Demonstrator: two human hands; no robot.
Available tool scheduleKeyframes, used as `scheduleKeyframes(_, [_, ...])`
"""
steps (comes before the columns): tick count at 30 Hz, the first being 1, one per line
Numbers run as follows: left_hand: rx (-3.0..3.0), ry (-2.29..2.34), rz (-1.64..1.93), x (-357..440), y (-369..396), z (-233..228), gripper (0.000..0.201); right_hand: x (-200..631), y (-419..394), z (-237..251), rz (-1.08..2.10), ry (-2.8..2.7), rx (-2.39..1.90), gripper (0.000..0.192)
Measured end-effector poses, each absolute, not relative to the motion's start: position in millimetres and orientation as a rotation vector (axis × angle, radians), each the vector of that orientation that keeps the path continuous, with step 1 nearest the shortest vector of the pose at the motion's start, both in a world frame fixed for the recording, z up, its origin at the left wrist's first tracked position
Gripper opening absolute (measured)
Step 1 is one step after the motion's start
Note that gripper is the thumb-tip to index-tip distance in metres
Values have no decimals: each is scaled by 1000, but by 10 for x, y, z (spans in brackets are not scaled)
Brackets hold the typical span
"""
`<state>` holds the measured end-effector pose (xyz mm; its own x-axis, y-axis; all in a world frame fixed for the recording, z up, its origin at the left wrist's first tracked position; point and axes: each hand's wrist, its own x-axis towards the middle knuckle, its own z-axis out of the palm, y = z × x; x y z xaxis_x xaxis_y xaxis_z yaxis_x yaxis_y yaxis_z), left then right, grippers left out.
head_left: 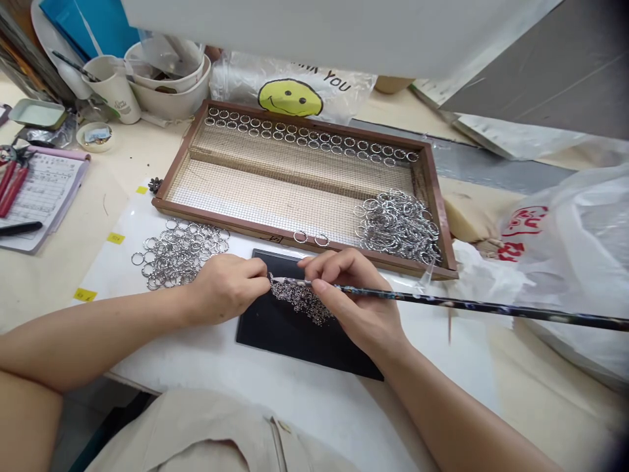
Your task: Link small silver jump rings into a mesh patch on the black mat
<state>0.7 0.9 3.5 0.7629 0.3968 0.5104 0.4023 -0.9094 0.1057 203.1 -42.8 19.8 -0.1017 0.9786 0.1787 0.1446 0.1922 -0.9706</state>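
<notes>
My right hand (351,295) grips a long thin dark stick (491,307) like a pen, its tip pointing left over a pile of tiny dark flower-shaped charms (302,301) on a black mat (275,328). My left hand (230,285) pinches a small metal ring at the stick's tip, fingers closed. A loose heap of silver rings (179,252) lies just left of my left hand. Behind the mat stands a brown wooden mesh tray (437,196) with two rows of rings (304,134) along its far side and a ring pile (398,226) in its right corner.
Cups and bowls (167,78) stand at the back left. A notepad with red pliers (12,183) and a pen lies at the left. A smiley plastic bag (289,92) sits behind the tray, a white plastic bag (565,249) at the right.
</notes>
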Motion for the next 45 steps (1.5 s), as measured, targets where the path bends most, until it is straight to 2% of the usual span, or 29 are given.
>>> scheduleKeyframes(35, [-2937, -674, -866, 2, 10, 3, 24, 2029, -418, 196, 1053, -1487, -1079, 16])
scheduleKeyframes(45, [-2941, -662, -850, -2, 17, 4, 24, 2098, -369, 73, 1100, -1262, -1191, 16])
